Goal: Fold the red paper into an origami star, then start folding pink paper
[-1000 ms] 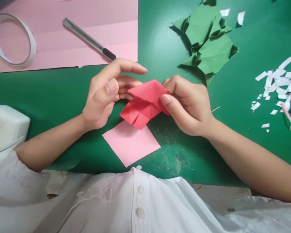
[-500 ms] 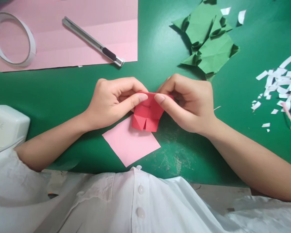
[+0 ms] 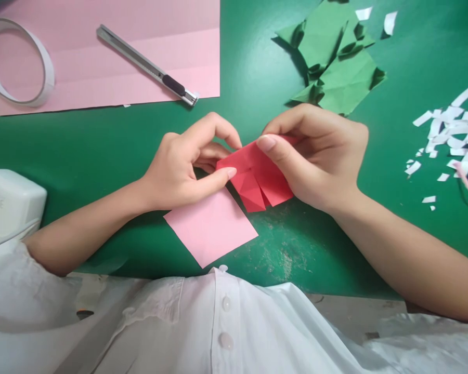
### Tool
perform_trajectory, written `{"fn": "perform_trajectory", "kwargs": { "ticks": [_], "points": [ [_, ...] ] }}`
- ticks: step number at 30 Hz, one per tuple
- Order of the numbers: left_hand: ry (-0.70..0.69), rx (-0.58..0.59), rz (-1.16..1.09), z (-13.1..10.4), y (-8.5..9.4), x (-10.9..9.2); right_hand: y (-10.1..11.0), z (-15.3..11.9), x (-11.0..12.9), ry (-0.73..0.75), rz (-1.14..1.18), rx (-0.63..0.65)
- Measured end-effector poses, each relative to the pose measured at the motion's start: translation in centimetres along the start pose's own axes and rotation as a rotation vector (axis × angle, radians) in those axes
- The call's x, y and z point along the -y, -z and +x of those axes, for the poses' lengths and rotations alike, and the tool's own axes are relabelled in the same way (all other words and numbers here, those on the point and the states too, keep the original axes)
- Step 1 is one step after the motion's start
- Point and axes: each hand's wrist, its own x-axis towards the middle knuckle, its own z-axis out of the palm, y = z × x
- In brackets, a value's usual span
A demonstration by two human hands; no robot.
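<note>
A red folded paper point(image 3: 261, 179), creased and with a slit in its lower edge, is held tilted above the green table. My right hand point(image 3: 320, 156) pinches its upper right part, thumb in front and fingers behind. At its left edge is my left hand point(image 3: 191, 166), the thumb laid on the front and the index fingertip by the top edge; the other fingers are partly hidden behind the paper. A pink paper square point(image 3: 212, 228) lies on the table, below and left of the red piece, its top corner covered by my left hand.
A box cutter point(image 3: 146, 65) and a roll of tape point(image 3: 47, 78) rest on a large pink sheet point(image 3: 187, 31). Green folded paper shapes point(image 3: 347, 78) lie beyond my right hand. White paper scraps point(image 3: 452, 130) are scattered at right; a white block point(image 3: 11, 202) stands at left.
The red paper has tilted and shifted right, its right side rising with my right hand. My left index finger has lifted and my left fingers have spread wider apart.
</note>
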Motion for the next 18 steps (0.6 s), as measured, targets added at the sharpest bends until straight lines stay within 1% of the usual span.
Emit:
{"fn": "perform_trajectory", "kwargs": {
  "ticks": [3,5,8,10,11,13,16,18],
  "points": [
    [-0.068,0.024,0.021,0.0,0.2,0.1,0.4,-0.1,0.2,-0.015,-0.111,0.117],
    [-0.129,0.071,0.075,0.2,0.3,0.0,0.5,-0.1,0.3,0.008,-0.126,0.172],
    [-0.164,0.161,0.178,0.5,0.5,-0.1,0.5,-0.1,0.4,0.044,-0.117,0.190],
    [-0.153,0.167,0.215,0.6,0.5,-0.2,0.3,-0.1,0.5,0.037,-0.118,0.183],
    [-0.145,0.150,0.217,0.5,0.5,-0.3,0.2,-0.2,0.5,0.022,-0.114,0.168],
    [-0.114,0.094,0.193,0.4,0.4,-0.4,0.1,-0.3,0.4,-0.014,-0.069,0.088],
    [-0.051,-0.024,0.096,0.3,0.3,-0.4,-0.1,-0.4,-0.2,-0.080,0.027,-0.048],
    [-0.031,-0.100,0.014,0.4,0.2,-0.2,-0.1,-0.4,-0.8,-0.082,0.058,-0.114]
  ]
}}
